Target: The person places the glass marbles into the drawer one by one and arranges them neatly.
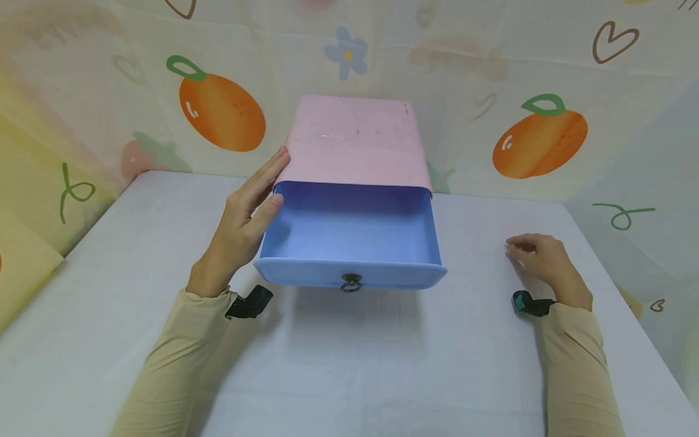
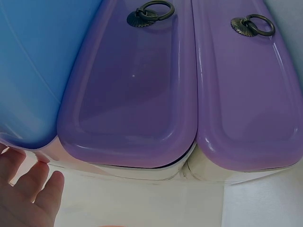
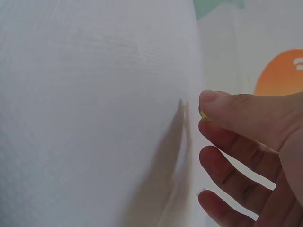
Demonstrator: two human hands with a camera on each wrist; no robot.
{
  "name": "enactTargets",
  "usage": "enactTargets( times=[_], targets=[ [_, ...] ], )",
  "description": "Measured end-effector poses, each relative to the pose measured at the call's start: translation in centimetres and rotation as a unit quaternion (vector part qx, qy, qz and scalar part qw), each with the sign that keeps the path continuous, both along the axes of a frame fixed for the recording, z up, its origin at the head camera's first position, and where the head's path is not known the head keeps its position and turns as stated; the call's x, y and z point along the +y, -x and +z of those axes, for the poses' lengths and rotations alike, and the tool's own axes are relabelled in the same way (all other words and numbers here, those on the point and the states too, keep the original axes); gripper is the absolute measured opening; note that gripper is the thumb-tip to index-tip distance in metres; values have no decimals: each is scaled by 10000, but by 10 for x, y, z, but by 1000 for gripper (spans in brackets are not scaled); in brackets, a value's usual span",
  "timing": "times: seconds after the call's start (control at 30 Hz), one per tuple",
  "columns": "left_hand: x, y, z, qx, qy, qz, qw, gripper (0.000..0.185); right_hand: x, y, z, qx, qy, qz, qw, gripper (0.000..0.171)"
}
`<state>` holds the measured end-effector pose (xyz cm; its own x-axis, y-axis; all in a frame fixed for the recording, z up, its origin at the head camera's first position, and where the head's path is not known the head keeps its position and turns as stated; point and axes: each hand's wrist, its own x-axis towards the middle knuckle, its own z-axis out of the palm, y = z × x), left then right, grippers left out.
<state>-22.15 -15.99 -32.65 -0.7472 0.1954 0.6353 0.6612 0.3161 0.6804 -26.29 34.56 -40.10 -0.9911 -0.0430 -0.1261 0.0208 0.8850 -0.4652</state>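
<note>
A chest of drawers with a pink top (image 1: 355, 142) stands on the table, its blue drawer (image 1: 349, 274) pulled out, and I see no contents inside. My left hand (image 1: 240, 224) rests against the chest's left side, fingers stretched out and thumb by the drawer's edge. The left wrist view shows those fingers (image 2: 31, 184) beside the blue drawer, with two closed purple drawers (image 2: 132, 85) below it. Off to the right, my right hand (image 1: 540, 261) pinches a small yellow, glassy, marble-like thing (image 3: 203, 113) between thumb and forefinger, above the table. Fingertips hide most of it.
A dark metal ring pull (image 1: 351, 283) hangs on the blue drawer's front; the purple drawers carry similar ring pulls (image 2: 158, 10). A white cloth covers the table (image 1: 349, 376). Behind it hangs a fruit-printed curtain (image 1: 382, 54), close to the back of the chest.
</note>
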Motion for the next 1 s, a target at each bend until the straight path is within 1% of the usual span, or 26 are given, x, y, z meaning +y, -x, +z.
enactTargets(
  times=[0.3,0.53,0.77,1.0],
  targets=[
    [0,1,0,34,31,16,10000,54,-4,0,5,104,66,58,9999,42],
    [-1,0,0,24,27,-4,10000,53,-11,-2,13,441,41,237,9987,39],
    [-1,0,-1,45,10,-14,10000,54,-18,-4,24,584,38,370,9976,39],
    [0,-1,0,18,32,12,10000,54,-25,-7,31,782,-3,432,9960,37]
  ],
)
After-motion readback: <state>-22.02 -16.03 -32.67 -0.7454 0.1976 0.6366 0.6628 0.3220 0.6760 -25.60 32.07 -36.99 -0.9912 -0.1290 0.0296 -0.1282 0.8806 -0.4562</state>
